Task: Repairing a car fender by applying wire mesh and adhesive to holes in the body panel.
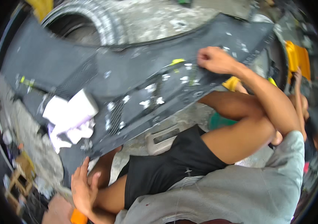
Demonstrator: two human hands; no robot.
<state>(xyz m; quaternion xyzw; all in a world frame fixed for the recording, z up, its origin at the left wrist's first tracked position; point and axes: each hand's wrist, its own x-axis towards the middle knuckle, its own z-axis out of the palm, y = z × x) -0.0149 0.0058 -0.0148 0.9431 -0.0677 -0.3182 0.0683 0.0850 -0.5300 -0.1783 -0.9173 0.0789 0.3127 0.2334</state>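
Observation:
A large dark panel point(136, 63) lies across the picture above my legs, with carbon-weave strips point(116, 115), white patches and bits of yellow-green tape point(177, 61). Folded white cloths point(69, 110) and a pale lilac crumpled one rest on its left part. My right hand point(215, 59) is curled at the panel's upper right surface; what its fingers hold, if anything, is hidden. My left hand point(84, 184), fingers apart, is at the panel's lower left edge, beside my leg.
A tyre point(106, 28) lies behind the panel. An orange plastic object point(297, 56) and another person point(312, 130) are at right. A beige plastic piece point(155, 145) sits below the panel, a green one point(218, 121) nearby. Wooden frames point(19, 183) and clutter line the left.

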